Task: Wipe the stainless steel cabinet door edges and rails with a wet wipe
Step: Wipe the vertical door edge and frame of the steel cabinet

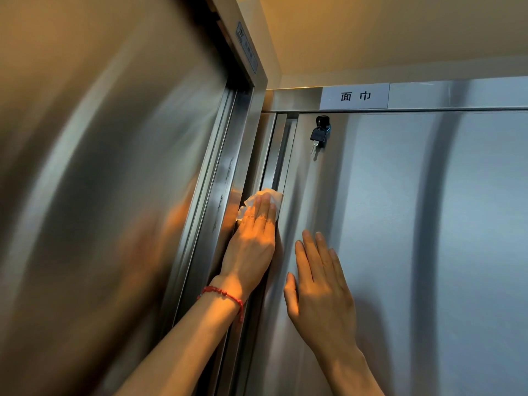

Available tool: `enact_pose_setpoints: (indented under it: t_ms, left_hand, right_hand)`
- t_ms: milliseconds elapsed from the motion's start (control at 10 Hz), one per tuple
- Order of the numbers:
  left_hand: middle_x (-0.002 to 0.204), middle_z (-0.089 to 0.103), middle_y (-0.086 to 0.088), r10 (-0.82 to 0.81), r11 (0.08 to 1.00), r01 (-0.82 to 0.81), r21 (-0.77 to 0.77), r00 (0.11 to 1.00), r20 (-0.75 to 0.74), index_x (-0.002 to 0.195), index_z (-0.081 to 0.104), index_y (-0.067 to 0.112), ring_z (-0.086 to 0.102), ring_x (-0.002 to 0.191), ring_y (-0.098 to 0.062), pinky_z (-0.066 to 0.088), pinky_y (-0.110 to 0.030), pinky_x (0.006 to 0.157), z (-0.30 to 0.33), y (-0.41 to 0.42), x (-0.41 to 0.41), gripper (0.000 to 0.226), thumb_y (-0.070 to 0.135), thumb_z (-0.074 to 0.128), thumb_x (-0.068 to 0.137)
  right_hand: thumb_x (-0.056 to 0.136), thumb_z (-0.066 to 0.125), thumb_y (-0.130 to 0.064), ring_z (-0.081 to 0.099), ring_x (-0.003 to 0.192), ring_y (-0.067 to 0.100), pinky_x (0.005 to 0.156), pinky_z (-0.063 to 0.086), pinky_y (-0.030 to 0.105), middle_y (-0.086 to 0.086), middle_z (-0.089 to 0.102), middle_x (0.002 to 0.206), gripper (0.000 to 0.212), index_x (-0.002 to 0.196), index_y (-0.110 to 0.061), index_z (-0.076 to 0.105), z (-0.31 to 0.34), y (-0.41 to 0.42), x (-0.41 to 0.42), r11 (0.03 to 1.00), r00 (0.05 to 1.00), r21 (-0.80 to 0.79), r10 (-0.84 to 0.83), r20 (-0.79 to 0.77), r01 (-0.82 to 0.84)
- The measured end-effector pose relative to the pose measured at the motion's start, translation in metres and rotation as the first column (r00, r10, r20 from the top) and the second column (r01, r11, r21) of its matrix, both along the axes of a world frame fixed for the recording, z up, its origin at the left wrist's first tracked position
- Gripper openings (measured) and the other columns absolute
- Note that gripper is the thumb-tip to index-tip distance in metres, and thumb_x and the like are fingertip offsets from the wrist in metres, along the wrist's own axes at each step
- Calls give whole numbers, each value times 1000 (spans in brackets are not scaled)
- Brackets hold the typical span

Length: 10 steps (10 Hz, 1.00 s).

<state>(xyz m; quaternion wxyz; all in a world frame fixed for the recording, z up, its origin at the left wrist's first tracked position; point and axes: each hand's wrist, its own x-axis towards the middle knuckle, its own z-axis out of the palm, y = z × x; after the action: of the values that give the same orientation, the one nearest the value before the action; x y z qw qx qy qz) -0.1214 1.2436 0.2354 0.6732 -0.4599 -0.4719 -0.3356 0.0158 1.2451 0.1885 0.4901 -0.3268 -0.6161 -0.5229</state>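
A white wet wipe (268,195) lies against the vertical left edge of the stainless steel cabinet door (400,224), at the rail (278,155) beside the corner. My left hand (251,241), with a red bead bracelet on its wrist, presses the wipe flat onto that edge with straight fingers. My right hand (320,284) rests flat on the door face just right of it, fingers spread and pointing up, holding nothing.
A second steel cabinet (100,195) stands at a right angle on the left, its door frame (228,181) meeting the corner. A black key (320,132) hangs in the lock near the door's top left. A white label (355,96) sits on the top rail.
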Motion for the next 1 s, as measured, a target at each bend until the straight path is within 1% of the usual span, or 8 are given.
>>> enact_pose_setpoints:
  t_ms: [300,400,500,600,700,800,900,1000]
  left_hand:
    - [129,55,-13,-49,998,49,-40,999,20,127,48,8,51,122,-24,43,-31,101,3,-2,-2,50,5,20,85]
    - [126,57,-13,-59,997,60,-39,998,26,124,52,7,53,120,-23,43,-30,101,-1,-4,-1,51,1,16,89]
    - [129,55,-11,-74,996,76,-53,997,36,127,48,9,50,123,-22,42,-29,101,2,-3,-2,52,3,17,86]
    - [135,50,-10,-67,995,70,-73,997,49,131,39,12,46,127,-22,40,-29,104,3,-2,-2,54,4,15,84]
    - [131,53,-13,-81,995,83,-47,996,44,128,40,8,49,124,-23,41,-30,102,3,-4,-1,52,3,17,82]
    - [129,55,-15,-81,994,84,-71,996,47,127,41,5,50,123,-23,41,-30,102,0,-4,-2,50,3,19,82]
    - [131,53,-13,-102,991,104,-79,994,36,129,40,7,49,125,-22,39,-30,104,1,-4,-4,51,4,18,84]
    - [135,49,-13,-105,991,111,-70,991,85,131,40,5,45,128,-23,36,-30,106,12,-2,-1,56,3,14,82]
  right_hand:
    - [89,38,-28,44,129,31,105,34,49,17,50,136,50,128,-2,56,0,0,0,1000,1000,-4,-13,3,13]
    - [89,38,-27,43,130,30,106,33,48,17,49,137,50,128,-2,55,-1,0,0,1000,1000,1,-23,8,23]
    - [89,38,-27,43,130,31,106,34,49,17,49,137,49,128,-2,55,-1,0,0,1000,1000,4,-17,10,17]
    - [89,38,-27,43,129,31,105,34,48,17,50,136,50,128,-2,55,0,0,0,1000,1000,5,-12,6,12]
    - [89,37,-27,44,129,31,105,35,48,17,50,136,50,128,-2,56,0,-2,0,1000,1000,-3,-5,5,5]
    - [89,38,-27,43,129,31,105,35,48,17,50,136,50,127,-2,56,1,-4,0,1000,1000,-18,-3,12,3]
    - [88,38,-27,44,129,32,104,36,48,17,51,135,50,127,-2,57,4,-7,-1,999,1000,-30,29,6,-29]
    - [88,40,-24,43,129,33,104,38,48,18,50,136,48,127,-1,56,13,-9,-3,997,998,-28,66,-2,-66]
